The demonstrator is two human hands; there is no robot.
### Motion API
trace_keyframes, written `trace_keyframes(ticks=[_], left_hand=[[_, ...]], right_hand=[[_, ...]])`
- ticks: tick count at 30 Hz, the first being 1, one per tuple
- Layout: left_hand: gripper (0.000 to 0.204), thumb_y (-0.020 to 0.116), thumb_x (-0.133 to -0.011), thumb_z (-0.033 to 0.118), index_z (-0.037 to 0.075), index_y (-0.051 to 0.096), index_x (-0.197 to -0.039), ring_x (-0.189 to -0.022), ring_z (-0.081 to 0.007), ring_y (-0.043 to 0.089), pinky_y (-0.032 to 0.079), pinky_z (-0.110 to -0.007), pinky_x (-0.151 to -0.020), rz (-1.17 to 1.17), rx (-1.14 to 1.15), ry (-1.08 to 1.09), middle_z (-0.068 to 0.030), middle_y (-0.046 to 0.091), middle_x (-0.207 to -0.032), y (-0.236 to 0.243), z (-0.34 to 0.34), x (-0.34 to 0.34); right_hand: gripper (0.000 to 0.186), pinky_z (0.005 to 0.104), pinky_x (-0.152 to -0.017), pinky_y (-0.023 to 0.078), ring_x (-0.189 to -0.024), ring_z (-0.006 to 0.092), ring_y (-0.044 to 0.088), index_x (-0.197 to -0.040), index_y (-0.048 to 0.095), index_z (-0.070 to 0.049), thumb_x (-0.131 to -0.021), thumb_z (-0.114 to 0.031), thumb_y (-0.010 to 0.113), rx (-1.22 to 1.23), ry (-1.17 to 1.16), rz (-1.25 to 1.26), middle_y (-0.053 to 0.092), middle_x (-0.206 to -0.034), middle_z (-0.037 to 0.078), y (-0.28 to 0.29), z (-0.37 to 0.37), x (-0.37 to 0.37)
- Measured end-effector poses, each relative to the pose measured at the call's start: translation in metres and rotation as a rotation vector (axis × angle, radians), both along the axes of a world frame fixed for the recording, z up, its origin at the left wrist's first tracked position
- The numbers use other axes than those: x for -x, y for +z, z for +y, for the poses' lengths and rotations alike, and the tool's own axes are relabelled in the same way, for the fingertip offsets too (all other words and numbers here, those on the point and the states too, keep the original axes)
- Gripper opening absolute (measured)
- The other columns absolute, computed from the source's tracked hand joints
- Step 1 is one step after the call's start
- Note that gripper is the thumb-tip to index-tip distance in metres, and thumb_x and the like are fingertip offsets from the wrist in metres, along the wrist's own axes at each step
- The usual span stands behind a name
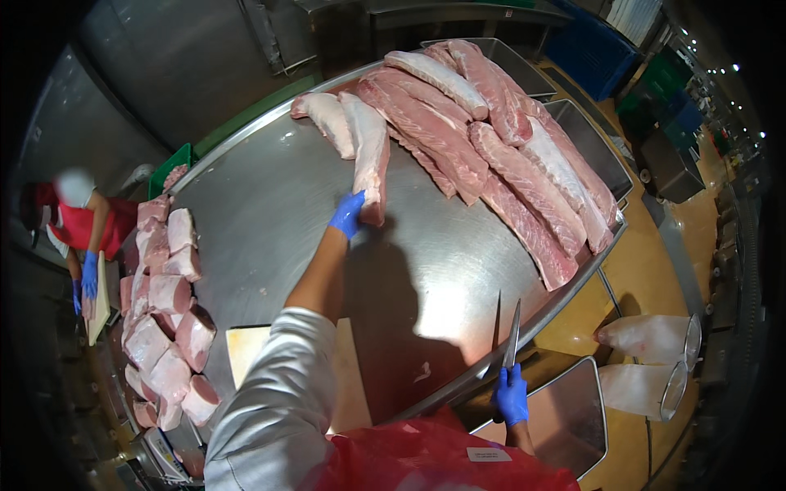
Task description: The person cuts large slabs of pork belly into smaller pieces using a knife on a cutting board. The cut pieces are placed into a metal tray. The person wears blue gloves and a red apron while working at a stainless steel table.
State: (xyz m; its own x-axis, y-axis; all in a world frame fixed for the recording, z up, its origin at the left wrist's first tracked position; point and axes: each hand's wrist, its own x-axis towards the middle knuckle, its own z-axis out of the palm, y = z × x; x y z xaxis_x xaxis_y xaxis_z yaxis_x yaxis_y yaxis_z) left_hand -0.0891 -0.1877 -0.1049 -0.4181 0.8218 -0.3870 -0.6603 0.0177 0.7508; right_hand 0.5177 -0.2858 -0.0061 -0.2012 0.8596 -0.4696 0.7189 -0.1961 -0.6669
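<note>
My left hand (348, 214), in a blue glove, is closed round the near end of a long pork loin (368, 147) on the steel table (270, 221). A second, shorter piece of loin (327, 121) lies just left of it. At the table's right front edge, my right hand (511, 398), also blue-gloved, grips a knife (512, 340), its blade pointing up and away from me. Partly hidden under my left sleeve is a pale cutting board (352, 376) on the near side of the table.
Several whole loins (458, 114) are heaped at the far right. Cut meat blocks (168, 327) line the left edge, where a co-worker in a red apron (110, 225) stands. A steel bin (573, 417) sits beside my right hand; two clear bags on hoops (655, 389) hang further right.
</note>
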Motion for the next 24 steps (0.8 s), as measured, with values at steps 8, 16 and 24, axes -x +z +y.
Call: trace_keyframes(ticks=[8, 16, 24], left_hand=[[0.016, 0.062, -0.089, 0.015, 0.006, 0.069, -0.1, -0.058, -0.0204, 0.06, 0.053, -0.035, -0.059, 0.23, -0.002, 0.348, -0.0035, 0.065, -0.071, 0.072, -0.079, 0.006], [0.064, 0.073, -0.081, 0.032, -0.009, 0.059, -0.128, -0.11, -0.0397, 0.066, 0.052, -0.043, -0.097, 1.283, 0.562, 0.218, -0.0279, 0.067, -0.119, 0.073, -0.127, 0.025], [0.136, 0.085, -0.06, 0.065, -0.018, 0.023, -0.149, -0.133, -0.0407, 0.053, 0.045, -0.043, -0.111, 1.317, 0.883, 0.219, -0.0344, 0.051, -0.142, 0.044, -0.004, 0.075]], right_hand=[[0.025, 0.045, -0.052, 0.051, -0.055, 0.0331, 0.067, -0.101, 0.05, 0.001, -0.105, -0.024, 0.05, -0.17, 0.225, 0.071, 0.064, -0.067, 0.022, 0.001, -0.015, 0.021], [0.021, 0.0346, -0.046, 0.048, -0.049, 0.0183, 0.059, -0.101, 0.049, -0.001, -0.106, -0.02, 0.051, -0.05, 0.159, 0.158, 0.059, -0.064, 0.01, 0.039, -0.051, 0.035], [0.026, 0.0373, -0.043, 0.047, -0.051, 0.0209, 0.059, -0.102, 0.046, -0.004, -0.106, -0.03, 0.049, 0.031, 0.089, 0.033, 0.06, -0.068, 0.011, 0.034, -0.06, 0.0]])
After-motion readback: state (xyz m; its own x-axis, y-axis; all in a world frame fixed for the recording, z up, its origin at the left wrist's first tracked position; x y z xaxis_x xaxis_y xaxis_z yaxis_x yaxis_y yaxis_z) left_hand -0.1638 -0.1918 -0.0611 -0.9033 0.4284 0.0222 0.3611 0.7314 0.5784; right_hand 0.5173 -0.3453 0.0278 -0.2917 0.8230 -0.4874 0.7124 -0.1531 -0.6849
